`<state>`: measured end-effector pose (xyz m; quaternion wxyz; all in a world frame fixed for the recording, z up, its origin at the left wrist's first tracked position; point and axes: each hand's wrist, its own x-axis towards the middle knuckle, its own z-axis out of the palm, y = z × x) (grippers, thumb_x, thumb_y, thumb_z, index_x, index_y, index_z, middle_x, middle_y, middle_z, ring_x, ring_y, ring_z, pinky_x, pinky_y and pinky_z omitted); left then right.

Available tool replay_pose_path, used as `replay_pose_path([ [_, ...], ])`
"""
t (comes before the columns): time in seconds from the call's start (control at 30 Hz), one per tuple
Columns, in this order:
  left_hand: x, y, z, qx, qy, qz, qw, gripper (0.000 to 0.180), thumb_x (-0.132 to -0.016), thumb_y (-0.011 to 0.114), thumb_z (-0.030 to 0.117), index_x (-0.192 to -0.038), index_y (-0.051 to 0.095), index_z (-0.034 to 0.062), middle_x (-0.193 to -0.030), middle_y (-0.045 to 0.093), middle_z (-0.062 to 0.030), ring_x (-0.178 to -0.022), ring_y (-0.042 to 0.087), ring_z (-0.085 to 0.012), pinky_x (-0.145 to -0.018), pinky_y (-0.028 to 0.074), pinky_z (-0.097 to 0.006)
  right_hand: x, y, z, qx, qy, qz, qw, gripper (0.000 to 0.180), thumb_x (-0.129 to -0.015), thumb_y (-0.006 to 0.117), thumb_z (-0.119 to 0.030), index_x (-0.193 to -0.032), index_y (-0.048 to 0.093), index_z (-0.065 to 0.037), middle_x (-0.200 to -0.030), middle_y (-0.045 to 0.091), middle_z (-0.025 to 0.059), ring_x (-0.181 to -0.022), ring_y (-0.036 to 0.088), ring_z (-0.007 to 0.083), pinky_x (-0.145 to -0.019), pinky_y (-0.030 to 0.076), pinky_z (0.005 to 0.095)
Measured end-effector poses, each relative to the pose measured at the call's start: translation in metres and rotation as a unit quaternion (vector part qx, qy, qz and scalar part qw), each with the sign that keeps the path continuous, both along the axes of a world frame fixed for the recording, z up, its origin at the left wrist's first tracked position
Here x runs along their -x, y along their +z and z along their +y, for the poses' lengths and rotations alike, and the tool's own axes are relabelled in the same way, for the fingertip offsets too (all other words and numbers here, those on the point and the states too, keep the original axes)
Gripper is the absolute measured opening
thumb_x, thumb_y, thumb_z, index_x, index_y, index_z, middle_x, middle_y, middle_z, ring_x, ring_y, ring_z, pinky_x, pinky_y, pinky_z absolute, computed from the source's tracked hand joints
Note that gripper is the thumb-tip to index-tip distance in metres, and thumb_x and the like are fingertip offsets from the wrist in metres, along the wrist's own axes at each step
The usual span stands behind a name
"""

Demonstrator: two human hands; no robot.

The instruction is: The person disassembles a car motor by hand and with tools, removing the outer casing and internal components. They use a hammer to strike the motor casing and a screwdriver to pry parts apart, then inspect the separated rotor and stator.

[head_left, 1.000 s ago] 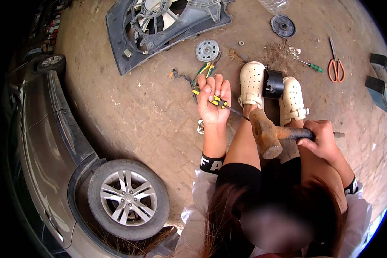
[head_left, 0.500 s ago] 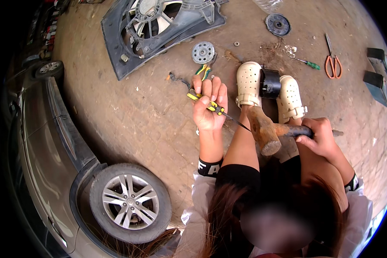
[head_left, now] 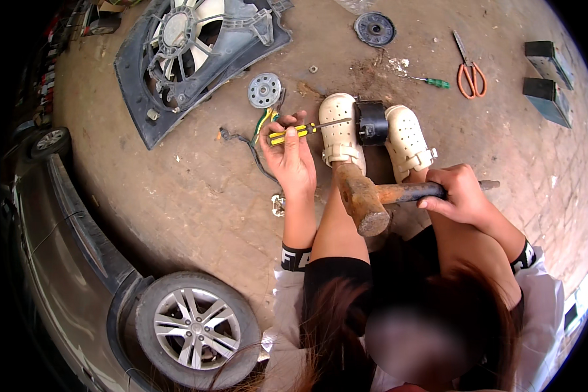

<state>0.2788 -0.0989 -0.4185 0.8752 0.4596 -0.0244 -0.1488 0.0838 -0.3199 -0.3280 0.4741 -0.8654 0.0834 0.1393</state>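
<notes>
My left hand (head_left: 291, 151) grips a screwdriver (head_left: 293, 134) by its yellow and black handle. The thin shaft points right, its tip over my left clog (head_left: 339, 130). With my right hand (head_left: 460, 195) I hold a hammer (head_left: 366, 199) by its dark handle; the rusty head hangs above my left shin. Between my two cream clogs stands a black cylindrical motor housing (head_left: 372, 123). A round grey plate with holes (head_left: 264, 90) lies on the ground beyond my left hand, with yellow and green wires (head_left: 266, 120) beside it.
A fan shroud (head_left: 196, 59) lies at the far left. Toward the far right are a black disc (head_left: 375, 29), a green-handled screwdriver (head_left: 436, 83), orange-handled scissors (head_left: 472, 78) and two dark boxes (head_left: 547, 101). A parked car's wheel (head_left: 197, 326) stands close on the left.
The screwdriver has swung from slanting down toward my shin to pointing right, toward the black housing. My right hand still holds the hammer. The whole view has shifted, moving the ground items left.
</notes>
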Motion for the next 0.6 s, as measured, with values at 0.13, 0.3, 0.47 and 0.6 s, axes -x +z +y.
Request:
replay_pose_path([
  [0.13, 0.000, -0.020, -0.020, -0.051, -0.029, -0.046, 0.997, 0.025, -0.091, 0.059, -0.004, -0.103, 0.041, 0.0086, -0.106, 0.061, -0.0123, -0.115, 0.056, -0.0319, -0.106, 0.038, -0.047, -0.001, -0.001, 0.001, 0.001, -0.005, 0.008, 1.000, 0.040, -0.076, 0.075, -0.047, -0.083, 0.066, -0.008, -0.060, 0.057, 0.0109, -0.058, 0.059, 0.0332, -0.054, 0.047, 0.0392],
  [0.3, 0.002, -0.036, -0.033, -0.111, -0.033, -0.083, 0.990, 0.025, -0.091, 0.059, -0.005, -0.101, 0.040, 0.0077, -0.103, 0.064, -0.0145, -0.118, 0.056, -0.0321, -0.104, 0.040, -0.045, -0.001, -0.002, 0.001, 0.010, -0.001, 0.010, 1.000, 0.040, -0.076, 0.075, -0.046, -0.082, 0.066, -0.008, -0.061, 0.058, 0.0115, -0.058, 0.059, 0.0335, -0.055, 0.047, 0.0391],
  [0.47, 0.006, -0.041, -0.041, -0.121, -0.037, -0.092, 0.988, 0.023, -0.092, 0.057, -0.005, -0.101, 0.039, 0.0073, -0.104, 0.064, -0.0155, -0.119, 0.056, -0.0327, -0.105, 0.040, -0.045, -0.001, -0.001, 0.000, 0.005, 0.000, 0.016, 1.000, 0.039, -0.076, 0.075, -0.045, -0.083, 0.067, -0.008, -0.061, 0.058, 0.0117, -0.059, 0.059, 0.0338, -0.055, 0.047, 0.0391],
  [0.6, 0.006, -0.043, -0.042, -0.124, -0.046, -0.115, 0.984, 0.022, -0.092, 0.054, -0.006, -0.101, 0.039, 0.0067, -0.105, 0.063, -0.0165, -0.119, 0.055, -0.0332, -0.105, 0.040, -0.046, -0.001, -0.001, 0.000, 0.003, -0.002, 0.019, 1.000, 0.038, -0.076, 0.075, -0.044, -0.084, 0.067, -0.008, -0.062, 0.058, 0.0117, -0.060, 0.059, 0.0337, -0.056, 0.048, 0.0392],
])
